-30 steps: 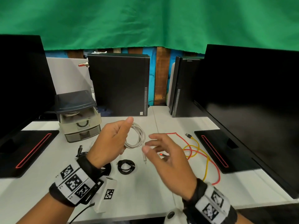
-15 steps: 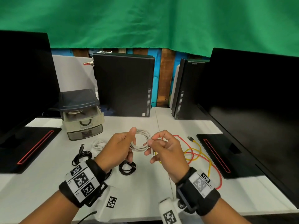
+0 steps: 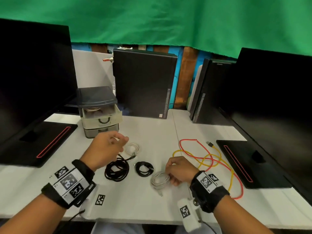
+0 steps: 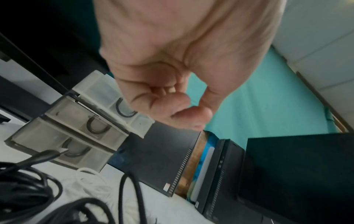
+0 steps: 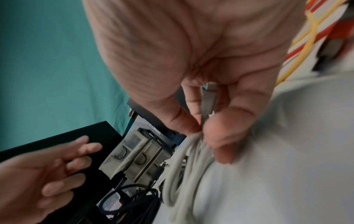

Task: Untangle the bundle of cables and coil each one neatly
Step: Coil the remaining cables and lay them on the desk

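My right hand [image 3: 170,173] pinches a coiled grey-white cable [image 3: 160,180] that lies low at the table's front centre. In the right wrist view thumb and fingers [image 5: 222,136] pinch the coil [image 5: 184,166] with its plug [image 5: 209,97] inside the palm. My left hand [image 3: 120,141] hovers to the left with loosely bent fingers and holds nothing; the left wrist view [image 4: 187,106] shows it bare. A small white coil [image 3: 132,148] and two black coils [image 3: 116,169] [image 3: 144,168] lie between the hands. A red cable [image 3: 190,152] and a yellow cable [image 3: 217,154] lie tangled at the right.
A small drawer unit [image 3: 99,114] with its top drawer pulled out stands behind my left hand. Two black computer towers [image 3: 143,85] [image 3: 207,92] stand at the back. Monitors on black stands [image 3: 38,142] [image 3: 249,162] flank both sides of the white table [image 3: 152,129].
Both hands held the grey-white coil in the air; now my right hand alone has brought it down to the table front. My left hand has let go and drawn away to the left.
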`<state>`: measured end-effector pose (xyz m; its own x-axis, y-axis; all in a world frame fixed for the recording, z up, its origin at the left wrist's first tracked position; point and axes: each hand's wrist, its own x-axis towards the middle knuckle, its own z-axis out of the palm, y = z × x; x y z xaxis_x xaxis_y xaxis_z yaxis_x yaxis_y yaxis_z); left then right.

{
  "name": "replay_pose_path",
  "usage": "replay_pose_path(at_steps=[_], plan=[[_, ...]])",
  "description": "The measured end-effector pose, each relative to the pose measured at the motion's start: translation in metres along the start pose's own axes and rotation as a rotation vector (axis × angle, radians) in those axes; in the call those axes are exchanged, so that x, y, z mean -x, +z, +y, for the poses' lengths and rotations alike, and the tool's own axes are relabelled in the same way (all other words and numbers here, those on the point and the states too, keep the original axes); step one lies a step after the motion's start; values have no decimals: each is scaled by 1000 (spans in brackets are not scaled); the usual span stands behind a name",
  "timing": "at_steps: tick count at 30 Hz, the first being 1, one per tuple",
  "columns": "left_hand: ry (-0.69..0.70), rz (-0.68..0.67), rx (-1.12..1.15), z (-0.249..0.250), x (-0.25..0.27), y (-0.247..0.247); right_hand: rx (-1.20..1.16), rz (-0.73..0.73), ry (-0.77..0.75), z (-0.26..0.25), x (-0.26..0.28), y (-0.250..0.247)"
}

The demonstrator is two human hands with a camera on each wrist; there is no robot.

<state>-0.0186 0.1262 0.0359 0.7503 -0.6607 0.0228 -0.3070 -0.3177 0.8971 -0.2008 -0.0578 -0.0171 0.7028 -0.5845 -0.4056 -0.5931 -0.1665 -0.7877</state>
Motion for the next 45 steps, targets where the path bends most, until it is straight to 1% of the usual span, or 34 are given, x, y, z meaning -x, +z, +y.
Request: replay_pose_path(at_steps=[5,8,10,12,14,16,20,23,25,27,29,32,36,37,39,42,44,45], plan=[[25,67,85,6,-1,-10,-74,27,-9,-22,-30,26],[18,46,108,3,1,-8,-94,57,-28,-28,-42,38],[14,4,119,2,2,-3,-24,67,-50,-26,-40,40],[10,-62,132,4,5,6,130,52,-72,-21,-30,34],[23,-145,136,8,9,19,202,42,-87,-14,-18,20],[49,-209,123,13,12,32,156,84,-119,-7,-2,1],[86,-306,158,20,11,61,-122,263,-160,-1,38,-55],[75,-374,201,27,5,92,-205,393,-182,2,63,-98],[70,-441,171,34,1,121,-250,468,-203,5,71,-117],[67,-515,105,42,-1,153,-299,507,-235,7,75,-129],[119,-558,-9,49,-4,183,-315,517,-255,7,76,-133],[303,-532,-311,56,-7,216,-291,526,-282,8,72,-132],[528,-620,-729,55,1,245,-286,551,-327,8,69,-136],[560,-619,-794,53,2,251,-280,558,-336,8,69,-137],[576,-591,-891,49,2,257,-278,568,-356,7,69,-139],[608,-538,-1085,46,0,255,-295,590,-383,7,70,-141],[641,-500,-1116,45,-2,248,-332,610,-400,7,72,-144],[652,-478,-1074,44,-4,244,-354,619,-410,7,73,-146]])
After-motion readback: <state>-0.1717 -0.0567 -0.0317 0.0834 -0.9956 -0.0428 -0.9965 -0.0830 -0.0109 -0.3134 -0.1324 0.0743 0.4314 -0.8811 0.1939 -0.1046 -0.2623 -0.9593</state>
